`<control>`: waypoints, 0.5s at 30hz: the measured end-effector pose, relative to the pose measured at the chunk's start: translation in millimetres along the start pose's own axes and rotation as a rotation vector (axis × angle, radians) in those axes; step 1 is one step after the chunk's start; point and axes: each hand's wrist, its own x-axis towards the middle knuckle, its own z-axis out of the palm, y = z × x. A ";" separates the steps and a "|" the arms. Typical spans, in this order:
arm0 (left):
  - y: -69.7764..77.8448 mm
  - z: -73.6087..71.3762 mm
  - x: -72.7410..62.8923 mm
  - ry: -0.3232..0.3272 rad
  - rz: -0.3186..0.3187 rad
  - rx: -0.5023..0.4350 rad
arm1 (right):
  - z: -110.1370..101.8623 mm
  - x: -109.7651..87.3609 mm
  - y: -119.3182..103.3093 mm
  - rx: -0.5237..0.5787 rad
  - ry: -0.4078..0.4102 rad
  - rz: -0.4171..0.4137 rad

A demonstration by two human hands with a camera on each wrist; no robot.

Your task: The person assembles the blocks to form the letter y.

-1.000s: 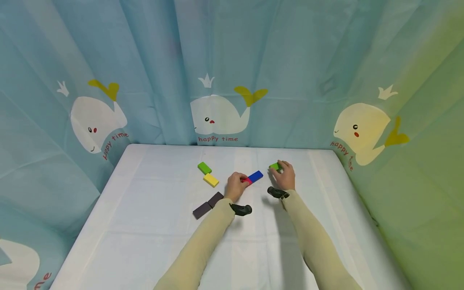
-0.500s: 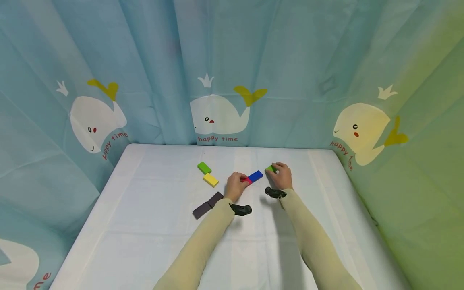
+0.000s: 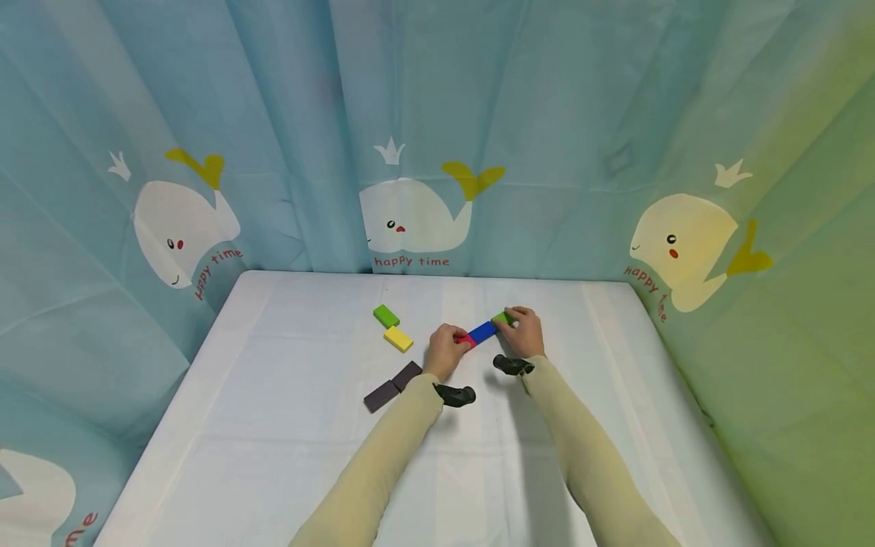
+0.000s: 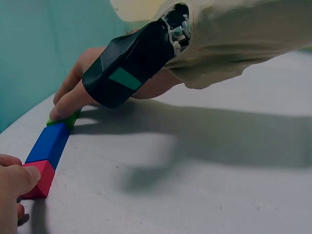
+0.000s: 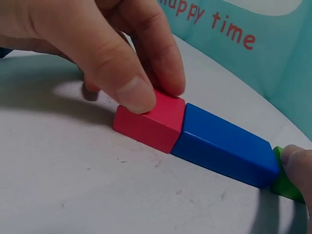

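On the white table a red block (image 5: pixel 156 122), a blue block (image 5: pixel 226 146) and a green block (image 3: pixel 502 317) lie end to end in a slanting row. My left hand (image 3: pixel 446 352) grips the red block between thumb and fingers at the row's near left end. At the far right end my right hand (image 3: pixel 523 333) pinches the green block, which meets the blue block's end in the right wrist view. Nothing but the neighbouring blocks touches the blue one. Fingers cover part of the red block and part of the green block.
Left of the row lie another green block (image 3: pixel 386 316) and a yellow block (image 3: pixel 398 339), corner to corner. Two dark blocks (image 3: pixel 380 396) lie end to end beside the left forearm. A blue whale-print curtain (image 3: pixel 294 152) hangs behind the table (image 3: pixel 273 471).
My right hand has brought the green block leftward and toward me, closing the gap to the blue block. My left hand stays on the red block.
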 end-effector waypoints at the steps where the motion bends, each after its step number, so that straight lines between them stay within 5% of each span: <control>1: -0.3 0.3 0.0 0.000 0.002 0.001 | -0.1 -0.6 -0.9 -0.008 -0.003 0.004; 15: -0.8 1.8 1.9 -0.005 -0.008 0.019 | -0.4 -4.9 -9.8 -0.035 -0.044 0.034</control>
